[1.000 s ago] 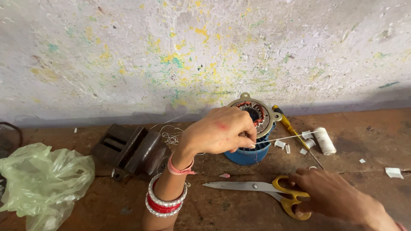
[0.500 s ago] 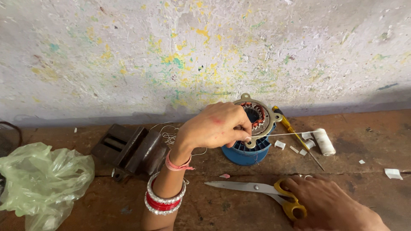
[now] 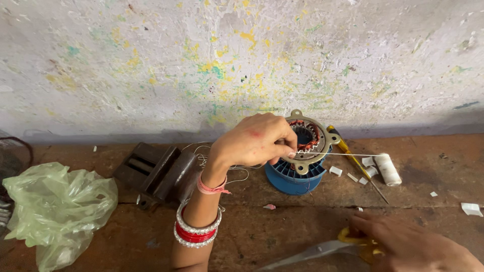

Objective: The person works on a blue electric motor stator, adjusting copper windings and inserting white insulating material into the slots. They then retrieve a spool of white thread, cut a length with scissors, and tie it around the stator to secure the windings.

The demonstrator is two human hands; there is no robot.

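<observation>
My left hand (image 3: 254,142) pinches a thin white thread (image 3: 348,154) at the edge of a round metal motor stator (image 3: 305,138) with copper windings. The stator rests on a blue plastic spool (image 3: 292,176). The thread runs taut to a white thread roll (image 3: 388,168) lying on the right. At the bottom right, my right hand (image 3: 413,244) grips yellow-handled scissors (image 3: 322,249), their blades pointing left just above the wooden surface.
A yellow-handled screwdriver (image 3: 353,158) lies beside the stator. A dark metal vise (image 3: 159,174) sits left of my wrist, and a crumpled green plastic bag (image 3: 55,206) lies at the far left. Small white scraps (image 3: 471,208) dot the brown bench. A paint-flecked wall (image 3: 242,60) stands behind.
My right hand has lifted the scissors and drawn them down and toward me, to the frame's lower edge. My left hand stays at the stator, holding the thread.
</observation>
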